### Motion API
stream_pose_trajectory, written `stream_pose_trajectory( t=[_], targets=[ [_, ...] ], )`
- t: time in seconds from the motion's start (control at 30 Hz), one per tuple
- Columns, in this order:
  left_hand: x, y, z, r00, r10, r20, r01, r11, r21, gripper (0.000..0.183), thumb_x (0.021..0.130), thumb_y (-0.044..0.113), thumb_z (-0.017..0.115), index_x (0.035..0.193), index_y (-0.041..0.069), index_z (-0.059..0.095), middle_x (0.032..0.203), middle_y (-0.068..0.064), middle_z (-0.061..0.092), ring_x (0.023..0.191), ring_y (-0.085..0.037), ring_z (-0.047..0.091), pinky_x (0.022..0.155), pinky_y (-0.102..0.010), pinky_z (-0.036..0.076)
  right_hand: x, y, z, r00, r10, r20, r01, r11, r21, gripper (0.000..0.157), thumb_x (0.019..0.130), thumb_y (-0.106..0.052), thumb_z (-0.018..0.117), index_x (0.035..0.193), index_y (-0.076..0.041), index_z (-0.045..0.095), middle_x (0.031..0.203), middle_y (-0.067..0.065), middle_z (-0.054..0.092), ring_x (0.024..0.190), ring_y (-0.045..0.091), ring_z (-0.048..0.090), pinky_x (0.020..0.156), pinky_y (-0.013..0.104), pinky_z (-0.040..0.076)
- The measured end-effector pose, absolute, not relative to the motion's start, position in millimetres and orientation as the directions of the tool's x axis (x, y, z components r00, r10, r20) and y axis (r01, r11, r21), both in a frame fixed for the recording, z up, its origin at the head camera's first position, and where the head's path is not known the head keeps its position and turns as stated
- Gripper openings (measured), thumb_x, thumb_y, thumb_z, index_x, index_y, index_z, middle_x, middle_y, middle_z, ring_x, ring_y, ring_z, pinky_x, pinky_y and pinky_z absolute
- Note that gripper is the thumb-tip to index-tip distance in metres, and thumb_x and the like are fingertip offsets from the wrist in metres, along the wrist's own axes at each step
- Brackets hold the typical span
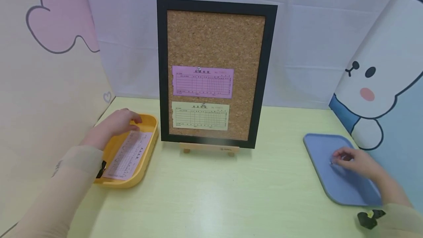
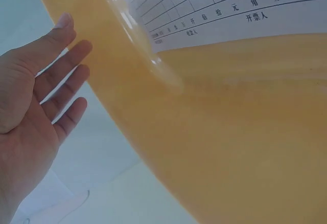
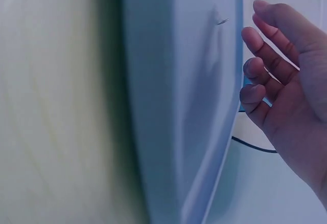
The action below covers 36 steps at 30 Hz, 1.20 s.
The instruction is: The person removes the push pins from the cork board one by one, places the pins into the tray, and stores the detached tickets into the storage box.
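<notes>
"Is that yellow tray (image 2: 230, 147) plastic?"
"Looks it: smooth, glossy inside. The receipt slip (image 1: 130, 155) is matt paper."
"And the blue tray (image 1: 333, 183)?"
"Smooth, plastic-looking."
"The board (image 1: 216, 39)?"
"Rough, grainy cork; its black frame (image 1: 216, 7) looks smooth, the stand (image 1: 205, 147) wooden."

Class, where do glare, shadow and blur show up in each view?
Head: pale glare on the table, soft shadow on the blue tray below the right hand; left wrist: bright streaks of glare on the yellow tray; right wrist: table and the blue tray's near rim blurred, shadow across its floor.
</notes>
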State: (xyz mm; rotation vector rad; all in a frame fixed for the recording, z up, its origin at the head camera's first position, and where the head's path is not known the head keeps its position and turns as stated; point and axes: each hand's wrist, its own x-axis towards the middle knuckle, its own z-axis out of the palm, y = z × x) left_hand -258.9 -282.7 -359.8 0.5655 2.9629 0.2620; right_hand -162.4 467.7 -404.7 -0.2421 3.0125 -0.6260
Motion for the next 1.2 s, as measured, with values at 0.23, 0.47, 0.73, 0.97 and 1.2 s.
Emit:
stream_pose_trajectory(
  t=[0.23, 0.47, 0.73, 0.97, 1.2],
  targets=[
    [-252.1, -275.4, -350.8, -0.943, 0.332, 0.033, 0.333, 0.937, 0.105, 0.029, 0.084, 0.017, 0.071, 0.11, 0.003, 0.066, 0.106, -0.017, 0.066, 0.097, -0.037, 0.053, 0.09, -0.055, 0.041, -162.6, 455.1, -382.4, -0.989, -0.15, 0.005, -0.141, 0.915, -0.377, 0.028, 0.084, -0.029, 0.072, 0.1, -0.007, 0.067, 0.093, 0.002, 0.065, 0.075, -0.008, 0.045, 0.06, 0.02, 0.042],
    [-241.7, -264.7, -338.5, -0.946, 0.272, 0.175, 0.293, 0.951, 0.102, 0.031, 0.088, 0.019, 0.065, 0.112, 0.001, 0.063, 0.111, -0.024, 0.063, 0.102, -0.043, 0.051, 0.09, -0.058, 0.038, -161.8, 440.4, -355.1, -0.984, -0.143, 0.105, -0.173, 0.906, -0.387, 0.025, 0.086, -0.025, 0.07, 0.103, -0.007, 0.064, 0.088, -0.003, 0.063, 0.073, -0.008, 0.045, 0.057, 0.021, 0.042],
    [-230.3, -251.2, -321.8, -0.929, 0.226, 0.293, 0.286, 0.941, 0.18, 0.032, 0.089, 0.018, 0.062, 0.115, -0.002, 0.061, 0.117, -0.027, 0.06, 0.109, -0.047, 0.047, 0.091, -0.061, 0.035, -163.1, 420.4, -332.6, -0.978, -0.101, 0.18, -0.162, 0.915, -0.369, 0.026, 0.087, -0.028, 0.068, 0.104, -0.009, 0.063, 0.087, 0.006, 0.059, 0.072, -0.003, 0.041, 0.058, 0.016, 0.038],
    [-220.2, -236.0, -301.4, -0.935, 0.151, 0.322, 0.244, 0.931, 0.272, 0.036, 0.092, 0.021, 0.059, 0.122, -0.001, 0.057, 0.125, -0.027, 0.053, 0.116, -0.046, 0.039, 0.098, -0.06, 0.031, -159.9, 403.4, -317.6, -0.961, -0.07, 0.269, -0.172, 0.909, -0.379, 0.026, 0.087, -0.027, 0.068, 0.104, -0.008, 0.063, 0.084, 0.008, 0.058, 0.07, -0.003, 0.041, 0.056, 0.012, 0.037],
    [-211.7, -227.2, -288.3, -0.905, 0.118, 0.41, 0.255, 0.919, 0.299, 0.037, 0.093, 0.023, 0.059, 0.122, 0.0, 0.056, 0.125, -0.027, 0.053, 0.116, -0.045, 0.039, 0.093, -0.058, 0.03, -154.5, 384.3, -304.0, -0.94, -0.026, 0.341, -0.166, 0.906, -0.389, 0.026, 0.088, -0.028, 0.067, 0.105, -0.008, 0.064, 0.085, 0.008, 0.059, 0.068, -0.006, 0.042, 0.056, 0.009, 0.036]
  ],
)
